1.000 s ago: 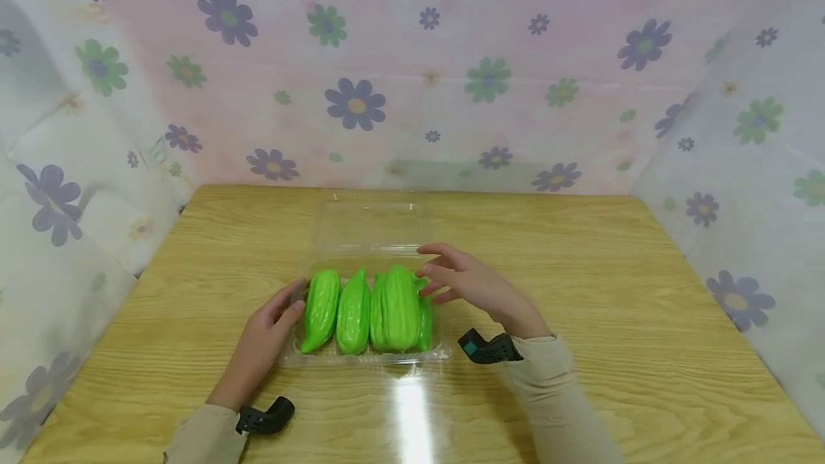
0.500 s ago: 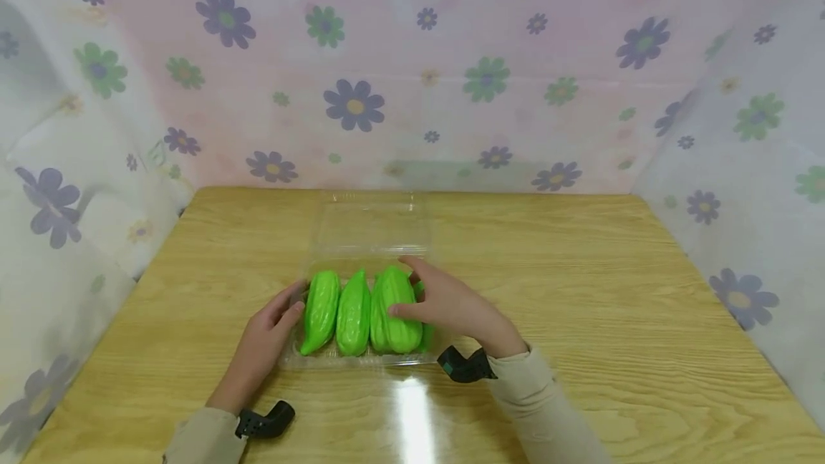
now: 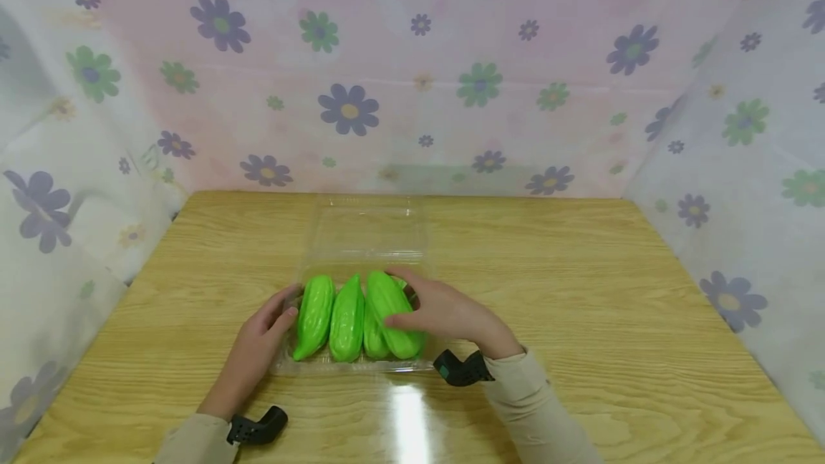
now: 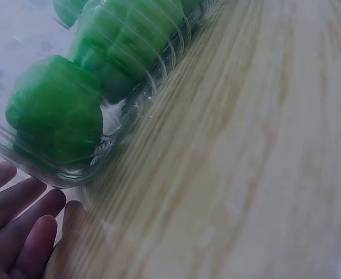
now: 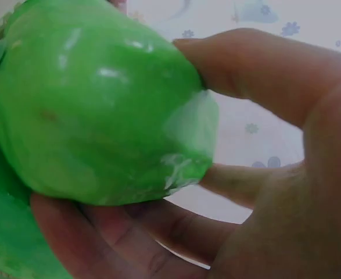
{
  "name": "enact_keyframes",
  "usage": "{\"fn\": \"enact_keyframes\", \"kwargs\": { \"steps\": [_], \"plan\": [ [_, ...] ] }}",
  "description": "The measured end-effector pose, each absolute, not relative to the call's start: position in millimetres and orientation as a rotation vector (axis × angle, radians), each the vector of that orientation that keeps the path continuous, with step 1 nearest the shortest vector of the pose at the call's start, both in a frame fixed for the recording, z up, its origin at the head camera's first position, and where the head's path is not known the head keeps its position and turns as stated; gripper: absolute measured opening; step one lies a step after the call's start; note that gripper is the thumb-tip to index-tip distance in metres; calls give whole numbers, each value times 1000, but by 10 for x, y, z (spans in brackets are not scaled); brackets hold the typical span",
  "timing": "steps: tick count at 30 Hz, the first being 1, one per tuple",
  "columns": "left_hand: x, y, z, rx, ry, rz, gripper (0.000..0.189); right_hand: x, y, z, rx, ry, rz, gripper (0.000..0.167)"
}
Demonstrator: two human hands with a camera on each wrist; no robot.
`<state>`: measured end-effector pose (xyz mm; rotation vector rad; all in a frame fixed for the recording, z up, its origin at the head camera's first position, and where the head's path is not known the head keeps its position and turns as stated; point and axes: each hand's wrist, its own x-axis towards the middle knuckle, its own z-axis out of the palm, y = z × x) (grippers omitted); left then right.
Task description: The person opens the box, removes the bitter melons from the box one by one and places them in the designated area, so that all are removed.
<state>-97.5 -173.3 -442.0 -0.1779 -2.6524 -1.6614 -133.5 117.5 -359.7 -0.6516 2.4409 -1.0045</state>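
A clear plastic clamshell box (image 3: pixel 283 365) holds several bright green, ribbed bitter melons, such as the pointed one (image 3: pixel 346 321) in the middle and another (image 3: pixel 314 317) at the left end. My right hand (image 3: pixel 447 313) grips the upper right bitter melon (image 3: pixel 385 299), thumb on the near side and fingers round the far side. This melon leans to the left over those below; in the right wrist view its rounded end (image 5: pixel 106 110) sits between thumb and fingers. My left hand (image 3: pixel 263 335) is at the box's left wall, its relaxed fingertips (image 4: pixel 45 232) right by the plastic corner.
The box's see-through lid (image 3: pixel 367 228) lies folded back toward the rear of the wooden table (image 3: pixel 548 271). Flower-patterned cloth (image 3: pixel 480 84) walls in the back and both sides. A black wrist mount (image 3: pixel 460 369) sticks out from each sleeve.
My right hand has come down and left from above the box's right end onto the upper bitter melon and taken hold of it. The melon's far end has tipped left. The left hand stays put.
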Motion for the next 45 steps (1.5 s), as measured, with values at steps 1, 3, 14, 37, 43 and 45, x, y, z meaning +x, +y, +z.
{"fn": "enact_keyframes", "kwargs": {
  "steps": [1,3,14,37,43,45],
  "plan": [
    [-974,-1730,-4417,-179,-2653,-1666,44,-1344,1186,-3604,-641,2412,-1034,78],
    [-975,-1724,-4414,-187,-2654,-1675,44,-1362,1207,-3622,-638,2368,-1090,78],
    [-994,-1708,-4410,-196,-2655,-1670,44,-1356,1260,-3508,-611,2228,-1254,80],
    [-979,-1742,-4428,-163,-2681,-1662,48,-1411,1564,-3274,-567,2262,-1384,65],
    [-985,-1750,-4431,-164,-2676,-1666,48,-1453,1645,-3271,-535,2245,-1437,64],
    [-987,-1746,-4427,-166,-2671,-1672,48,-1470,1677,-3277,-527,2238,-1453,63]
  ]
}}
